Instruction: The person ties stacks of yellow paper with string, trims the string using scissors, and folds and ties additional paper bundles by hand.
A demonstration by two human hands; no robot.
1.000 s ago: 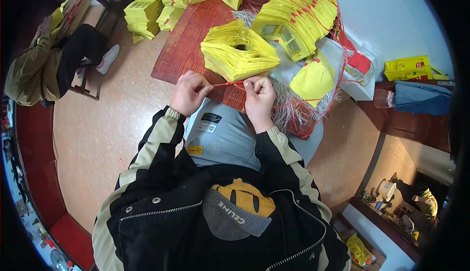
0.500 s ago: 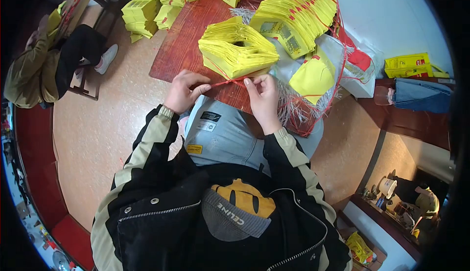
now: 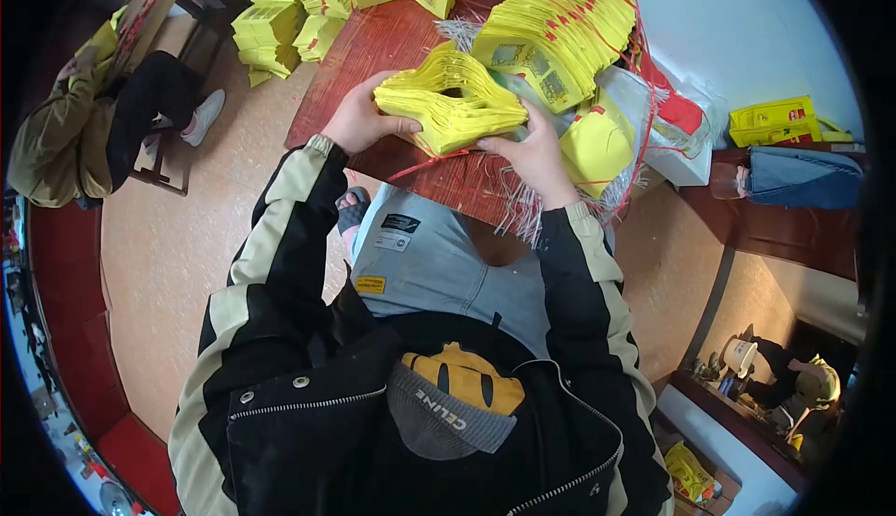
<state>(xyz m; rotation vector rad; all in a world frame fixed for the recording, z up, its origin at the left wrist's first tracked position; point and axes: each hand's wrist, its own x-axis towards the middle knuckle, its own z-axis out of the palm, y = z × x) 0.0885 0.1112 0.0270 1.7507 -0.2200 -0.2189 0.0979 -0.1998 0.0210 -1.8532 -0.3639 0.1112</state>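
A bundle of folded yellow paper pieces (image 3: pixel 453 115) is held between both hands over the front part of the red wooden table (image 3: pixel 331 96). My left hand (image 3: pixel 359 117) grips its left side, thumb on the front and fingers behind. On the right side, my right hand (image 3: pixel 537 154) presses it with the thumb near the lower edge and fingers along the side. A red string (image 3: pixel 429 163) runs from under the bundle toward the left. Pale string fringe (image 3: pixel 521 208) hangs over the table edge beside my right hand.
More yellow stacks (image 3: pixel 560 35) with red strings stand behind and right. Another pile (image 3: pixel 271 35) is beyond the table's left edge. A seated person (image 3: pixel 70 133) is at the far left, and another person (image 3: pixel 812 385) appears lower right. A folded blue cloth (image 3: pixel 803 180) lies at right.
Both hands have moved up from the red string at the bundle's front to its two sides. The bundle has shifted slightly down and looks more squeezed; the string's end now lies loose.
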